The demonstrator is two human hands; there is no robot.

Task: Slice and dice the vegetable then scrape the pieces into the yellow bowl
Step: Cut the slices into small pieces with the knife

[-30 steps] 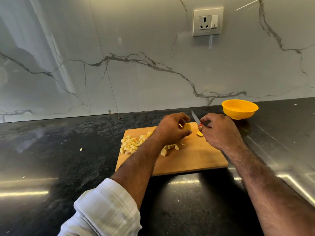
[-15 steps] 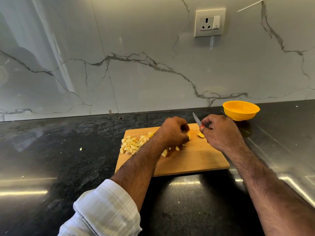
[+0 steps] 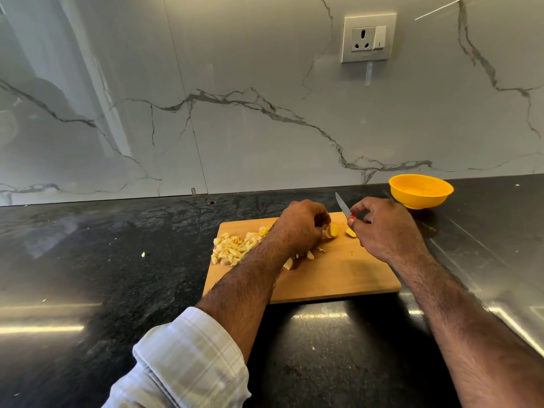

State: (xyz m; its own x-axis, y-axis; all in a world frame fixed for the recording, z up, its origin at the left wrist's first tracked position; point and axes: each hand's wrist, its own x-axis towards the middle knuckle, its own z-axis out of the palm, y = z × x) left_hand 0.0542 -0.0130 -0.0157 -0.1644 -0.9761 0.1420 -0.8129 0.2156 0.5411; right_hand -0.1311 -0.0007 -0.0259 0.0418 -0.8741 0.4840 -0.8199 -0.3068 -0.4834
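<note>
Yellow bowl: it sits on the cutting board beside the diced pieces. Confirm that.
Wrong. The head view shows the yellow bowl on the dark counter, beyond the cutting board's far right corner. The diced pieces lie on the board's left side.

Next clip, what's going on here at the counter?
A person is dicing a yellow vegetable on a wooden cutting board. The left hand holds the remaining vegetable chunk on the board, while the right hand holds a small knife with its blade raised, pointing away. A pile of diced pieces sits at the board's left end. The yellow bowl stands on the counter behind the right hand; no pieces are visible in it.
</note>
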